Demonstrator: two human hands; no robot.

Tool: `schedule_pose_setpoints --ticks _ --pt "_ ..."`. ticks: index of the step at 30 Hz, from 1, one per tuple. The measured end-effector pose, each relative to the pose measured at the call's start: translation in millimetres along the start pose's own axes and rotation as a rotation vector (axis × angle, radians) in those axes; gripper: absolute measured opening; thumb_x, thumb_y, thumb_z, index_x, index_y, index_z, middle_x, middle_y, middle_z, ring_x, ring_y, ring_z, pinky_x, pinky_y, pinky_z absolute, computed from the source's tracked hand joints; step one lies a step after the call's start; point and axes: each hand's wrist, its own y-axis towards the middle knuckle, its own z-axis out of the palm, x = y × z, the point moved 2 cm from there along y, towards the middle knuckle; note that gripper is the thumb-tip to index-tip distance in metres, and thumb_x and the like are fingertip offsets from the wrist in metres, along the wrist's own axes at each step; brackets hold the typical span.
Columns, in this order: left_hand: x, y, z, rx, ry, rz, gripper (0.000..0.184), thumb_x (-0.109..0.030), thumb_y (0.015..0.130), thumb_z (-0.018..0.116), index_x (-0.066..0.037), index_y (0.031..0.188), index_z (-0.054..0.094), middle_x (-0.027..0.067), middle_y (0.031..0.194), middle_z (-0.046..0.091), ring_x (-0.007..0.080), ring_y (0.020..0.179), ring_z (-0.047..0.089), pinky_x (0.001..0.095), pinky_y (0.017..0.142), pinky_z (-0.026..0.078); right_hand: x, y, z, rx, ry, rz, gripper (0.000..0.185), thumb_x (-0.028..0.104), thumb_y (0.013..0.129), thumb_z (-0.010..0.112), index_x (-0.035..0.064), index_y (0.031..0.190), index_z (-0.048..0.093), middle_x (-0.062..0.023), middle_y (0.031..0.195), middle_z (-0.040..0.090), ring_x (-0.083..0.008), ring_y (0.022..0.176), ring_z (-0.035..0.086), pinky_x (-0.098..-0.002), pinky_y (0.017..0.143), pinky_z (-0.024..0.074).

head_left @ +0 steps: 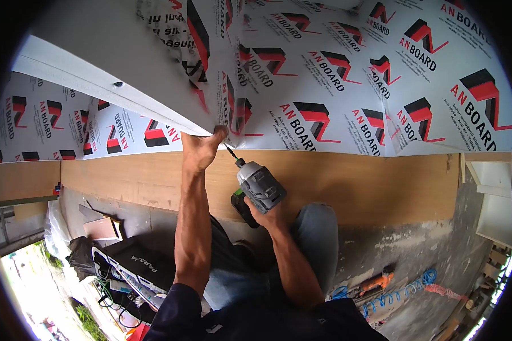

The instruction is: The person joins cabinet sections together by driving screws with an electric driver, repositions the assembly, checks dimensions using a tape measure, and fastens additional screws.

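Note:
A white panel (pixel 125 94) slants down from the upper left, with a small dark hole near its edge. My left hand (pixel 199 150) grips the panel's lower corner; the thumb lies on the near side and the fingers are partly hidden behind it. In my right hand (pixel 265 215) is a grey and black cordless drill (pixel 261 186) with a green-trimmed battery. Its long dark bit points up and left, and the tip is at or very near the panel corner beside my left thumb. I cannot tell whether the bit touches it.
Board film printed "AN BOARD" (pixel 347 74) covers the surfaces behind. A long wooden board (pixel 381 187) runs across below it. On the concrete floor lie an orange tool (pixel 378 282) and a coiled blue hose (pixel 401 295). A black bag (pixel 136 264) and cables sit at lower left.

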Motion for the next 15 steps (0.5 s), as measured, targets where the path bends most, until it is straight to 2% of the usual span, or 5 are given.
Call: schedule_pose_setpoints --ticks 3,5,13,15 --pt "2.3 0.5 -0.8 0.004 0.015 0.036 0.043 0.003 0.067 0.069 0.003 0.109 0.058 0.0073 0.094 0.063 0.0187 0.084 0.059 0.0353 0.079 0.051 -2.0 -1.1 0.1 -0.008 0.004 0.012 0.013 0.003 0.077 0.070 0.0028 0.088 0.064 -0.0077 0.080 0.065 -0.0217 0.071 0.060 -0.0367 0.067 0.0494" --pt "4.8 0.3 -3.0 0.016 0.031 0.028 0.044 0.002 0.067 0.070 0.003 0.109 0.057 0.0077 0.094 0.063 0.0183 0.083 0.060 0.0351 0.078 0.052 -5.3 -1.6 0.1 0.053 -0.043 0.036 0.031 0.005 0.076 0.074 0.0075 0.106 0.069 -0.0138 0.100 0.069 -0.0336 0.091 0.065 -0.0425 0.083 0.0528" --pt "3.2 -0.8 -1.9 0.008 0.018 -0.017 0.042 0.001 0.067 0.071 0.003 0.107 0.058 0.0101 0.095 0.064 0.0183 0.084 0.061 0.0345 0.076 0.053 4.0 6.7 1.2 0.065 -0.064 0.004 0.028 0.005 0.077 0.073 0.0075 0.104 0.069 -0.0139 0.098 0.069 -0.0345 0.089 0.065 -0.0426 0.082 0.0532" --pt "0.1 -0.7 0.3 -0.012 -0.021 -0.011 0.033 0.005 0.069 0.068 0.002 0.100 0.059 0.0069 0.091 0.062 0.0172 0.082 0.058 0.0333 0.074 0.050 5.1 7.8 2.5 0.055 -0.072 -0.017 0.027 0.005 0.077 0.072 0.0074 0.104 0.069 -0.0139 0.098 0.069 -0.0343 0.088 0.065 -0.0423 0.081 0.0534"
